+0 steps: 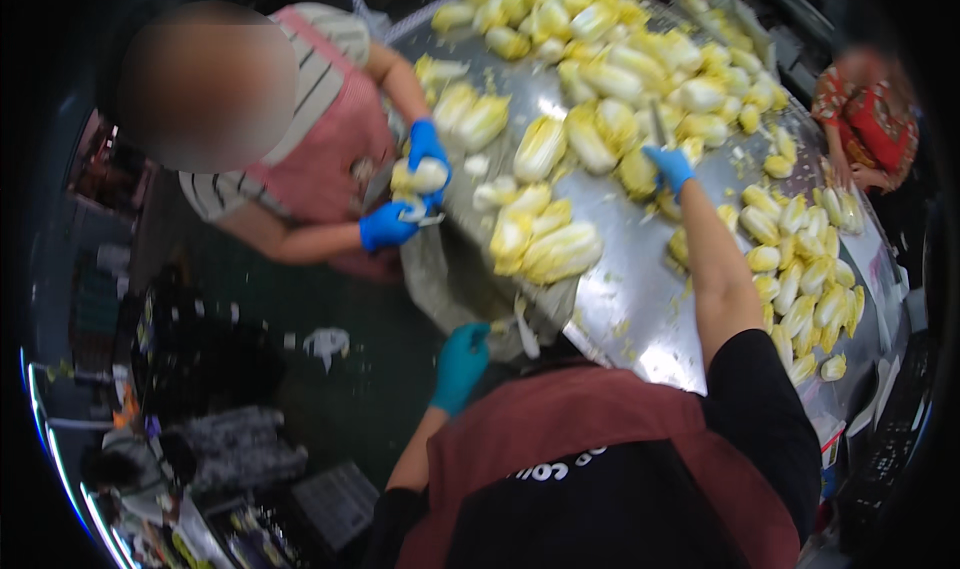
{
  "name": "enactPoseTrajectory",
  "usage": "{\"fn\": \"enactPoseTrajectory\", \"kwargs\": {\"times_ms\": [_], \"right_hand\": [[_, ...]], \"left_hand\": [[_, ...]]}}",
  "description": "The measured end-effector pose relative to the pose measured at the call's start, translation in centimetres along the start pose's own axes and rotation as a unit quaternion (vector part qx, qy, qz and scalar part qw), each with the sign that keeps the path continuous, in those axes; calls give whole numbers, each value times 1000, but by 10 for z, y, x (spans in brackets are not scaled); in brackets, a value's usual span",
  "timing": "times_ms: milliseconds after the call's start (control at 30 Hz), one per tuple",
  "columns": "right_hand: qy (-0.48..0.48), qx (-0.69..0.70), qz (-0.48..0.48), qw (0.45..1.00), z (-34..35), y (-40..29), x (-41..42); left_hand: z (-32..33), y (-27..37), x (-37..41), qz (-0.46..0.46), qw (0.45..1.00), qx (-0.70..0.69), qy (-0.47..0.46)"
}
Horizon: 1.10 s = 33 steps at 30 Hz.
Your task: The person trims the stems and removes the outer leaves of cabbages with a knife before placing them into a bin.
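My right hand (670, 166), in a light blue glove, is stretched out over the metal table (630, 288). It grips a knife (658, 125) whose blade points away from me, among trimmed napa cabbages (596, 140). Close to me, my left hand (463, 360) wears a teal glove and hangs by the rim of a grey-green sack (427, 288). Its fingers look curled; whether they pinch the sack or a leaf scrap is unclear. Several cabbages (551, 243) lie on the sack's cloth at the table edge.
To the left, a co-worker in a pink apron (330, 141) holds a cabbage (420, 177) in blue gloves. Cabbages are heaped at the far side (555, 6), with smaller ones at right (810, 284). Another person (866, 119) stands beyond the table. White scraps (327, 342) litter the floor.
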State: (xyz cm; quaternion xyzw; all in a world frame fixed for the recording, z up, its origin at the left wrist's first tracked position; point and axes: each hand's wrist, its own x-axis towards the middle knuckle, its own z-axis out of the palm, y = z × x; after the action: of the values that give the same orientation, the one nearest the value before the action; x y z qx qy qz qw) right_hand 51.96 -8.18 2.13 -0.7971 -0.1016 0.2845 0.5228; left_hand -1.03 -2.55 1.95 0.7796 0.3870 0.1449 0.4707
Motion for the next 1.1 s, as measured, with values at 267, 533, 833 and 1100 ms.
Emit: {"fn": "enactPoseTrajectory", "kwargs": {"times_ms": [267, 533, 833, 1100], "right_hand": [[-133, 378, 14, 916, -5, 33, -45], [-252, 436, -8, 864, -6, 7, -188], [-331, 441, 57, 832, 31, 36, -244], [-368, 259, -13, 893, 77, 35, -273]], "left_hand": [[62, 0, 1, -85, 994, -58, -35], [69, -78, 61, -239, 813, -520, -110], [37, -53, 55, 3, 928, 336, -161], [-24, 41, -32, 28, 933, 200, -297]]}}
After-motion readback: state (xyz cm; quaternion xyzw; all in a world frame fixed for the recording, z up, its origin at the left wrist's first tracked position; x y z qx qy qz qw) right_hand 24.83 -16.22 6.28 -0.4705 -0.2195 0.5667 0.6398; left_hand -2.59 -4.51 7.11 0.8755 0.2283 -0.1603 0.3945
